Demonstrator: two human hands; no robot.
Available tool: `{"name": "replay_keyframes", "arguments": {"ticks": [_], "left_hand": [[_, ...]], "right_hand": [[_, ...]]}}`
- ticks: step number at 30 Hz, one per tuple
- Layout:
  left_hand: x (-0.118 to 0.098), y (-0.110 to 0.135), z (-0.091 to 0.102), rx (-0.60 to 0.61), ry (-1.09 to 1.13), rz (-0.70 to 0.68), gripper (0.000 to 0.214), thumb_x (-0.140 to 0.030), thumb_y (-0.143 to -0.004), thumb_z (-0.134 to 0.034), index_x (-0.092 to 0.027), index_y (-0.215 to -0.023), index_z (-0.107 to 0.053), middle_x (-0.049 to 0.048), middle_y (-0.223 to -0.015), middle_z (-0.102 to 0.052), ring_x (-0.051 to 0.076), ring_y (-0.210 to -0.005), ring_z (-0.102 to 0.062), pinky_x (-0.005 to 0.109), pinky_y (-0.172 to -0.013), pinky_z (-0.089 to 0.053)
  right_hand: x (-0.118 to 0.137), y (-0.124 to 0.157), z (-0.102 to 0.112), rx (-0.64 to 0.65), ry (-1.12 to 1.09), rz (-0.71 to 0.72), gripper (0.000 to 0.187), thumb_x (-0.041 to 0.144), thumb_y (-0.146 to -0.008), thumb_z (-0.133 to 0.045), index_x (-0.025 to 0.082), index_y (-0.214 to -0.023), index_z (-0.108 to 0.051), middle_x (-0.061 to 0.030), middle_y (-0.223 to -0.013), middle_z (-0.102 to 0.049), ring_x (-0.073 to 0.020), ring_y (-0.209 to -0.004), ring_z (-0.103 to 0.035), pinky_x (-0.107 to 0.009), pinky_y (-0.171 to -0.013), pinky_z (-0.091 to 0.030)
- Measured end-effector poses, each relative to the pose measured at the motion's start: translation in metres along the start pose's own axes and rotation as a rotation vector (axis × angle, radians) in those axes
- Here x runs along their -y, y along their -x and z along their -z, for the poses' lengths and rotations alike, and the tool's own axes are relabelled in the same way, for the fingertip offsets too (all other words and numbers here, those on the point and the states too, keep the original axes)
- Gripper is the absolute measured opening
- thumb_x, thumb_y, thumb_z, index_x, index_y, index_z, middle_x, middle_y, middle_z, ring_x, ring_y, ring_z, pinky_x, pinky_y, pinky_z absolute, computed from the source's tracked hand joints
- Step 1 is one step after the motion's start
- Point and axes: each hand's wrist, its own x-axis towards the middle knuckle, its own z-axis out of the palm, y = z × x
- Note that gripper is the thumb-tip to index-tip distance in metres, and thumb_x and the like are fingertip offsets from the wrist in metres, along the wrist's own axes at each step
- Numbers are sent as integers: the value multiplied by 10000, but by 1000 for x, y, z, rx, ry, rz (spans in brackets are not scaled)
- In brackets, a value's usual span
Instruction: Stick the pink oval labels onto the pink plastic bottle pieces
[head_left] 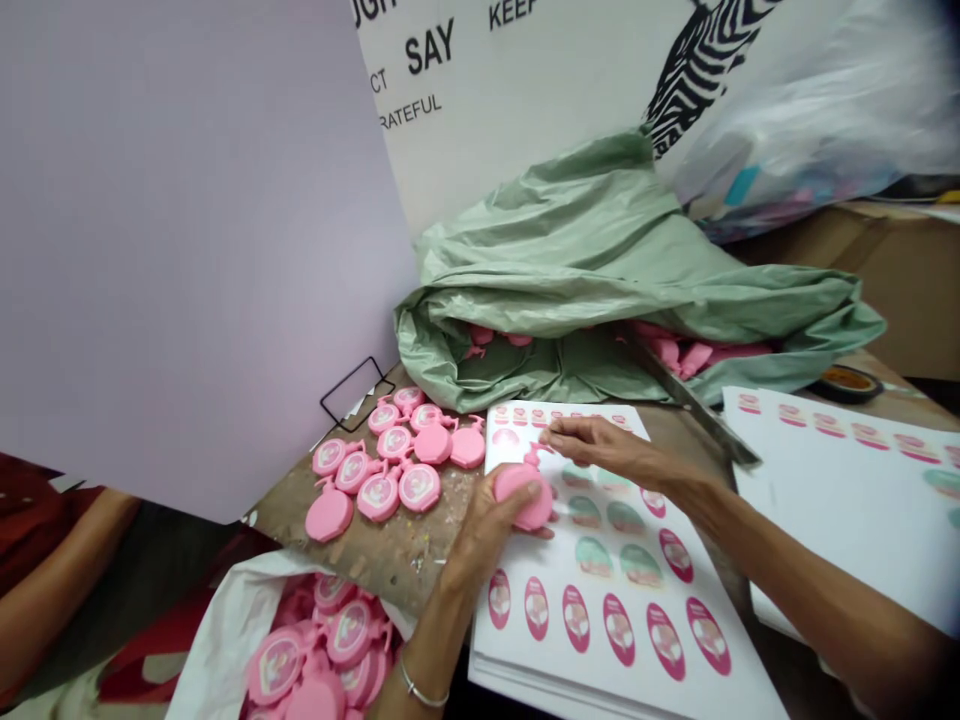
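My left hand [487, 525] is wrapped round a pink round plastic case [523, 497], thumb on its plain face. A narrow pink tab stands up from the case's top edge. Just above that tab, my right hand [585, 442] has its fingertips pinched together; what they hold, if anything, is too small to make out. Both hands are over a stack of white sticker sheets [555, 640], printed with pink ovals and green-and-pink rounded labels. Left of the hands lie several pink cases [379, 495] on the brown table, most with a round picture sticker facing up, a few plain.
A white sack [217, 640] at the front left holds more pink cases. Behind the sheets slumps a green sack [555, 260] with pink pieces inside. A metal blade [697, 410] leans from it. More sheets [810, 500] lie right; another person's arm [67, 580] shows far left.
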Motion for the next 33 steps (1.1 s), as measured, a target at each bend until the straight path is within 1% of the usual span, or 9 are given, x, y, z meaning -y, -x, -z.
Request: {"name": "replay_keyframes", "arguments": {"ticks": [2, 4, 6, 8, 15, 23, 27, 30, 33], "left_hand": [[6, -6, 4, -173, 76, -53, 446, -454, -756, -695, -115, -1029, -597, 103, -880, -676, 166, -631, -658, 258, -538, -536], [10, -14, 8, -306, 170, -80, 439, -437, -745, -714, -118, -1018, -586, 102, -907, -672, 165, -652, -672, 270, -585, -555], [12, -22, 11, -369, 257, -76, 436, -406, -729, -739, -128, -1020, -571, 102, -950, -670, 183, -729, -693, 299, -667, -572], [15, -25, 11, -382, 306, -77, 431, -382, -735, -742, -142, -1041, -556, 100, -998, -667, 199, -805, -700, 326, -728, -576], [21, -23, 9, -379, 340, -115, 416, -334, -737, -748, -157, -1061, -557, 92, -1059, -661, 238, -957, -684, 364, -822, -563], [20, -23, 11, -366, 325, -104, 396, -341, -748, -739, -159, -1049, -559, 101, -1079, -658, 252, -1002, -671, 379, -858, -551], [21, -22, 13, -338, 323, -115, 457, -348, -754, -730, -167, -1127, -537, 100, -1078, -657, 243, -977, -680, 389, -868, -539], [20, -21, 12, -322, 303, -127, 436, -342, -758, -724, -165, -1112, -539, 91, -1052, -664, 231, -960, -682, 369, -860, -534], [19, -20, 11, -290, 245, -143, 394, -354, -773, -705, -161, -1083, -557, 84, -1019, -669, 219, -944, -678, 341, -842, -529]], "right_hand": [[-15, -17, -13, -249, 254, -28, 348, 475, -930, -375, 189, -849, -556, -10, -745, -592, -128, -640, -503, -254, -592, -369], [-29, -33, -27, -438, 417, -64, 303, 397, -946, -346, 188, -883, -556, -44, -796, -635, -160, -696, -536, -283, -645, -373], [-39, -43, -41, -516, 500, -68, 238, 330, -931, -377, 183, -895, -561, -74, -840, -656, -196, -768, -539, -318, -707, -352], [-45, -48, -51, -561, 589, -48, 198, 296, -912, -417, 179, -890, -575, -91, -863, -665, -225, -827, -528, -346, -756, -319], [-51, -43, -65, -619, 784, 24, 230, 279, -934, -397, 168, -893, -595, -102, -878, -654, -231, -872, -497, -358, -787, -253], [-56, -44, -64, -609, 768, 18, 195, 270, -916, -423, 180, -858, -585, -76, -830, -658, -220, -856, -507, -347, -790, -267], [-57, -45, -63, -583, 685, -45, 160, 292, -879, -461, 194, -846, -583, -61, -815, -662, -213, -838, -534, -332, -776, -304], [-52, -49, -60, -561, 607, -133, 179, 370, -825, -530, 203, -854, -587, -61, -819, -663, -219, -823, -554, -324, -742, -337], [-46, -58, -50, -501, 513, -247, 211, 416, -751, -598, 213, -805, -594, -50, -796, -670, -214, -760, -572, -311, -667, -353]]}}
